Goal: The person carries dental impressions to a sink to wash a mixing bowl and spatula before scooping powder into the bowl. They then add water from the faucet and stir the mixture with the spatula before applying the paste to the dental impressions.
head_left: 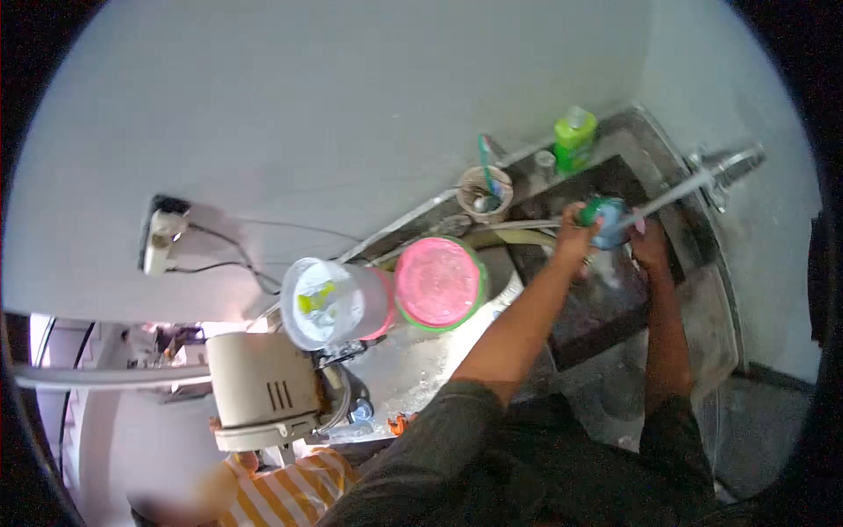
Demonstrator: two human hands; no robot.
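Note:
Over the dark sink basin, my left hand is wrapped around the left side of a rounded blue-grey vessel. A green patch shows at its upper edge, close to my left fingers. From the right, my right hand grips the same vessel, with its fingers partly hidden behind it. The long tap spout comes down from the right and its end overlaps the vessel. Blur hides the vessel's exact kind.
A green soap bottle and a cup with brushes stand along the back ledge. Left of the sink are a pink-lidded tub, a clear bucket and a beige appliance. A person in a striped top is at lower left.

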